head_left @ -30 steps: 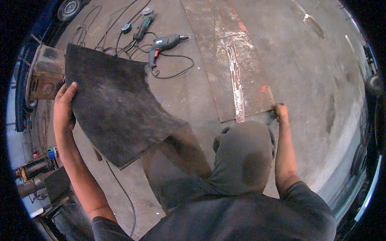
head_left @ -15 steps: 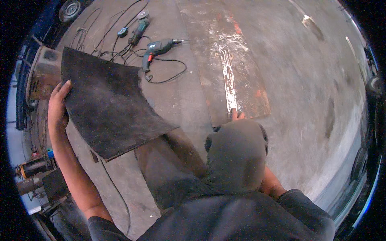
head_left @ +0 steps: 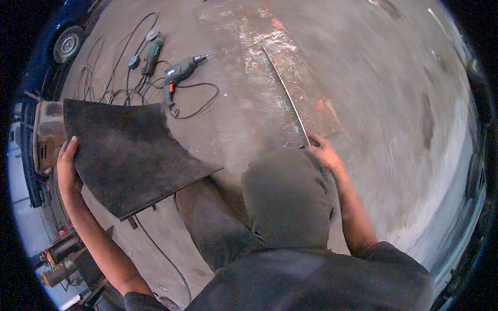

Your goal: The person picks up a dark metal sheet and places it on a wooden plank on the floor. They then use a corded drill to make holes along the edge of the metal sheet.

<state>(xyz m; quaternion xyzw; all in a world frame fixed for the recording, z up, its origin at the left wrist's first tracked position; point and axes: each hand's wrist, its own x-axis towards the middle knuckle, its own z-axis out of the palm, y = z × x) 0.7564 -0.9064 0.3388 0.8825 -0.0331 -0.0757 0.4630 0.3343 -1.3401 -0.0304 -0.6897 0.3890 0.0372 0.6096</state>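
Observation:
On the left, my left hand [head_left: 69,165] grips the edge of a dark, curved sheet [head_left: 127,150] with a ragged cut-out on its right side. At my bent knee, my right hand [head_left: 324,153] has its fingers closed on the near end of a long thin metal ruler [head_left: 284,88], tilted edge-on over a flat, stained plate [head_left: 314,103] with red and white patches. Beyond the dark sheet lie a drill [head_left: 179,72] with a bit fitted and an angle grinder [head_left: 152,57], with tangled cables [head_left: 205,84] around them.
A blue vehicle with a wheel [head_left: 67,44] is at the upper left. A rusty metal body [head_left: 47,124] stands behind the sheet, and machinery [head_left: 57,262] is at the lower left. Concrete floor [head_left: 386,83] extends right, with a light thin strip [head_left: 436,26] near the rim.
My right hand moved from the plate's corner to the ruler and now holds it, turned edge-on. The sheet in my left hand sits lower in view as the camera has shifted.

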